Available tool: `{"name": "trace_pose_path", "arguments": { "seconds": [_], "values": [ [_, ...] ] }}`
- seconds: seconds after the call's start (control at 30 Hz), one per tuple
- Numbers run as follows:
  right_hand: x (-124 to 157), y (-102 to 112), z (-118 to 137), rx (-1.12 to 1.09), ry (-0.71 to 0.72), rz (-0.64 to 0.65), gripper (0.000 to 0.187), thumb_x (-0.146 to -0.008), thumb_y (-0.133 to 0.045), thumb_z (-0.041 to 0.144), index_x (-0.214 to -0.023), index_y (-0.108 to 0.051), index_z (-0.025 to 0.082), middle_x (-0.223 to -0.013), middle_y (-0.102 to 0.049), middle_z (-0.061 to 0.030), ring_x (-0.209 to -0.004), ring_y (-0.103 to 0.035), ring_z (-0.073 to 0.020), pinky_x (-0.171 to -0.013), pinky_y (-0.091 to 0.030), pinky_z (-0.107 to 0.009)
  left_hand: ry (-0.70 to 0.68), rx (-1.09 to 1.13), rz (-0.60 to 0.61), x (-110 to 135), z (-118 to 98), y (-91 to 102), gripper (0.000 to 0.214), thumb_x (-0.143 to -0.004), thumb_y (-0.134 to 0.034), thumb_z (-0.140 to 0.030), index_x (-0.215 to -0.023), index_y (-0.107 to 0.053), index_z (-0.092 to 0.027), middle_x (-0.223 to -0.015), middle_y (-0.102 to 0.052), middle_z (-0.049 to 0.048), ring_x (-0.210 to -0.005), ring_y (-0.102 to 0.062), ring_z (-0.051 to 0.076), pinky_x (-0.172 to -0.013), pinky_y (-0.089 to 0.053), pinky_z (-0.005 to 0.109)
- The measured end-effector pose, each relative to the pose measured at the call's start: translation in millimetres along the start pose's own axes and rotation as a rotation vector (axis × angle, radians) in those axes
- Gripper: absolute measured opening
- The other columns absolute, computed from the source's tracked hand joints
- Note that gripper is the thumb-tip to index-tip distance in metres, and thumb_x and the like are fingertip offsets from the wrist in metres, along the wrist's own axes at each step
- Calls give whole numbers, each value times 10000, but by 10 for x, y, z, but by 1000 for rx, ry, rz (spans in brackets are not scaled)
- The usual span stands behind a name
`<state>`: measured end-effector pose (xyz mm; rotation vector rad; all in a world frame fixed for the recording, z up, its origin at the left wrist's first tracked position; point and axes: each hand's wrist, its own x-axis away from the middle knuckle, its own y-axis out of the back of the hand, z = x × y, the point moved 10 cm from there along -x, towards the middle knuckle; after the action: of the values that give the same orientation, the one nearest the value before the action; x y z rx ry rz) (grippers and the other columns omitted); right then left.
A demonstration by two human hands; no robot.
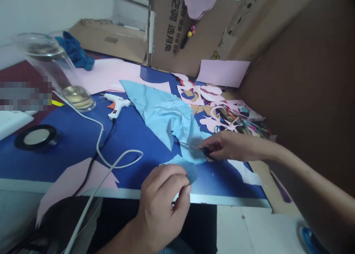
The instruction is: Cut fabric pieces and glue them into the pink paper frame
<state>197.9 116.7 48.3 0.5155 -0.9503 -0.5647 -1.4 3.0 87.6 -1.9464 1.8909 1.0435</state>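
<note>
My left hand (166, 202) is closed on a small piece of light blue fabric (179, 162) near the table's front edge. In my right hand (224, 144) is a pair of scissors (208, 150) with dark handles, its blades pointing left. They lie over the lower part of a large light blue cloth (163, 107), which is spread, creased, across the blue table (133, 135). My fingers hide part of the handles. A white hot glue gun (118, 104) with an orange trigger lies just left of the cloth.
A clear glass (79, 96) and a roll of black tape (37, 137) stand at left. White cable (100, 135) loops over the table. Pink paper (83, 176) hangs over the front edge. Pink cut-outs (210, 93) and craft scraps crowd the right back, below a cardboard wall (166, 43).
</note>
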Motion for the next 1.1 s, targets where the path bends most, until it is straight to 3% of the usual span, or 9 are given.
{"name": "trace_pose_path", "arguments": {
  "seconds": [0.13, 0.27, 0.43, 0.57, 0.67, 0.73, 0.83, 0.97, 1.1],
  "values": [
    [334, -40, -397, 90, -72, -325, 375, -894, -700, 259, -1249, -824, 268, -864, -766, -54, -722, -651, -222, -633, -441, -308, 35, 26, -5, -87, 25, 129, 167, -959, -612, -44, -906, -672, -191, -953, -726, 27, -880, -707, 141, -797, -573, 279],
    [611, -279, -755, 283, -173, -475, 411, -830, -697, 165, -1195, -842, 289, -1002, -783, -102, -891, -716, -298, -745, -497, -357, 81, -9, -28, -181, 101, 249, 181, -963, -620, -50, -891, -675, -207, -961, -730, 8, -879, -708, 124, -798, -555, 243],
    [675, -299, -625, 424, -185, -557, 434, -913, -635, 161, -1285, -801, 312, -1058, -735, -93, -902, -732, -255, -802, -510, -335, 148, 3, -35, -261, 210, 242, 184, -942, -631, -57, -857, -664, -217, -955, -723, 0, -853, -688, 123, -784, -537, 236],
    [268, 74, -95, 395, -32, -689, 509, -1013, -607, 250, -1516, -648, 318, -1233, -710, -118, -983, -733, -263, -875, -525, -349, 240, 109, -39, -339, 301, 190, 166, -931, -645, -110, -804, -655, -217, -913, -707, 1, -823, -670, 134, -782, -533, 253],
    [-280, 275, 191, 300, 68, -694, 702, -967, -714, 256, -1641, -516, 249, -1335, -672, -166, -1056, -721, -284, -903, -527, -346, 476, 300, 9, -371, 540, 87, 131, -929, -697, -239, -803, -669, -217, -796, -672, -7, -628, -609, 119, -585, -488, 243],
    [-632, 347, 274, 195, 99, -665, 567, -915, -764, 198, -1477, -692, 228, -1255, -724, -148, -992, -725, -276, -872, -521, -339, 652, 480, 32, -382, 699, 12, 160, -907, -735, -345, -828, -673, -222, -669, -605, -34, -475, -508, 102, -440, -389, 230],
    [-952, 523, 347, 126, 128, -682, 195, -881, -717, 83, -955, -849, 206, -926, -784, -67, -872, -715, -232, -786, -500, -296, 808, 700, -8, -480, 827, -5, 273, -797, -837, -410, -818, -645, -218, -661, -620, -38, -432, -485, 96, -392, -377, 218],
    [-856, 1210, 197, -78, 93, -885, 129, -890, -699, 86, -879, -811, 149, -843, -776, -51, -806, -689, -188, -778, -491, -285, 855, 811, -85, -704, 883, 59, 342, -687, -915, -370, -790, -637, -200, -702, -657, -22, -518, -567, 109, -449, -449, 207],
    [-279, 2003, -227, -301, -13, -1159, 209, -1026, -577, 141, -1075, -759, 51, -1064, -757, -143, -981, -695, -208, -913, -503, -364, 823, 807, -93, -923, 924, 67, 319, -672, -914, -334, -803, -660, -191, -756, -700, 3, -606, -634, 137, -526, -501, 230]
  ]
}}
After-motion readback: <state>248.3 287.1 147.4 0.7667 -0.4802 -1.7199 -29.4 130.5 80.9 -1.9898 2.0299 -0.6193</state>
